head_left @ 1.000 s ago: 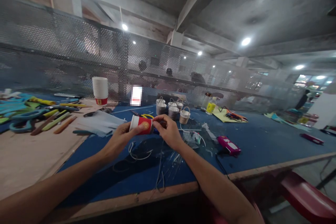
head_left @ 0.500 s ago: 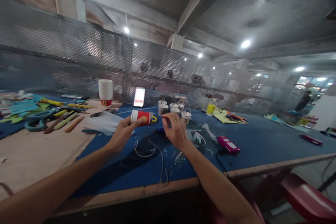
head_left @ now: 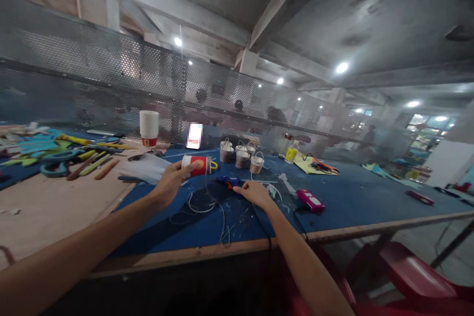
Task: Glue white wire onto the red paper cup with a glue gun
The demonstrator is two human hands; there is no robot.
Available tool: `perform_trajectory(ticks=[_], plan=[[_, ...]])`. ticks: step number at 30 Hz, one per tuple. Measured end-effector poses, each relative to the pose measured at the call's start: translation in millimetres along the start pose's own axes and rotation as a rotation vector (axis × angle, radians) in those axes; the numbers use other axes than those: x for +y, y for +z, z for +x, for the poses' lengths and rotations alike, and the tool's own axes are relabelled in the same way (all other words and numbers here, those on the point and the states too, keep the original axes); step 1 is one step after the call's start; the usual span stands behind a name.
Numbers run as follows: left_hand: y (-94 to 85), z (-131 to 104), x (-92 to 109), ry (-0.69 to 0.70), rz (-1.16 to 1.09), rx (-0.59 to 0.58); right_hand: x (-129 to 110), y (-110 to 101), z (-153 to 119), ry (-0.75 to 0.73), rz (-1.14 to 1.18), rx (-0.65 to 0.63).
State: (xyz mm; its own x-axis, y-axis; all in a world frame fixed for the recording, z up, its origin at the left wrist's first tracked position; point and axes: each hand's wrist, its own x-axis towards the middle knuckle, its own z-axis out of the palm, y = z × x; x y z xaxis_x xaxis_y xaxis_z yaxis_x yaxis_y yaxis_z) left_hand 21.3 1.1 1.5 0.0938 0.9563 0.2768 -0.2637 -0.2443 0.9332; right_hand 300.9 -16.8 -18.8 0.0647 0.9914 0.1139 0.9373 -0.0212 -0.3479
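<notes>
My left hand [head_left: 173,181] is curled partway closed around a paper cup [head_left: 197,166], the thumb laid along its smooth red side near a round gold emblem. The cup lies sideways in my grip, raised above the blue tabletop [head_left: 163,232], its tapering wall banded with white at the end nearest my palm. A rounded yellow loop [head_left: 214,165] shows just past its other end; I cannot tell whether the two are joined. My right hand [head_left: 255,193] is low, fingers bent and loosely bunched at a blue plastic glue gun [head_left: 227,179] with an orange trigger; its handle is hidden, so I cannot tell whether I have hold of it. Below the cup, thin pale cord [head_left: 223,222] runs in slack curves over the scuffed, spotted blue surface. Beyond my right hand stand small pail-shaped pots [head_left: 242,158], rough and greyish-beige, with thin arched handles. A ribbed column of nested paper cups [head_left: 149,126] rises farther left, behind filmy whitish sheets [head_left: 146,168] fanned flat. To my right lies a glossy magenta block-shaped object [head_left: 311,201], and a perforated metal screen [head_left: 222,91] backs the table.
</notes>
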Motion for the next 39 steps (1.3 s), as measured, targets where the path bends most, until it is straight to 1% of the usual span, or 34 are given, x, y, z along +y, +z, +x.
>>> perform_trajectory(ticks=[4,7,11,13,16,22,26,28,33,35,39], plan=[[-4.1,-12,1,0.012,-0.050,0.029,-3,2,7,0.010,0.071,0.014],[-6.3,-23,3,0.004,-0.079,0.041,1,0,7,0.010,0.200,0.026],[-7.6,-35,5,-0.032,-0.084,0.066,7,-4,7,0.007,0.507,0.031],[-8.1,-38,4,-0.035,-0.090,0.085,8,-5,7,0.006,0.689,0.012],[-8.7,-38,2,-0.034,-0.127,0.084,7,-4,8,0.001,0.918,-0.031],[-9.2,-37,2,-0.074,-0.156,0.056,4,-4,4,-0.041,1.208,-0.136],[-11.9,-35,-1,-0.100,-0.192,0.028,4,-6,4,-0.097,1.347,-0.166],[-13.7,-33,-4,-0.117,-0.222,0.042,3,-8,4,-0.124,1.405,-0.161],[-14.5,-31,-8,-0.122,-0.205,0.026,-5,-13,1,-0.215,1.483,-0.158],[-14.0,-31,-7,-0.109,-0.192,0.012,-10,-14,-2,-0.260,1.476,-0.114],[-14.1,-30,-8,-0.075,-0.176,-0.004,-22,-13,-7,-0.326,1.429,0.055]])
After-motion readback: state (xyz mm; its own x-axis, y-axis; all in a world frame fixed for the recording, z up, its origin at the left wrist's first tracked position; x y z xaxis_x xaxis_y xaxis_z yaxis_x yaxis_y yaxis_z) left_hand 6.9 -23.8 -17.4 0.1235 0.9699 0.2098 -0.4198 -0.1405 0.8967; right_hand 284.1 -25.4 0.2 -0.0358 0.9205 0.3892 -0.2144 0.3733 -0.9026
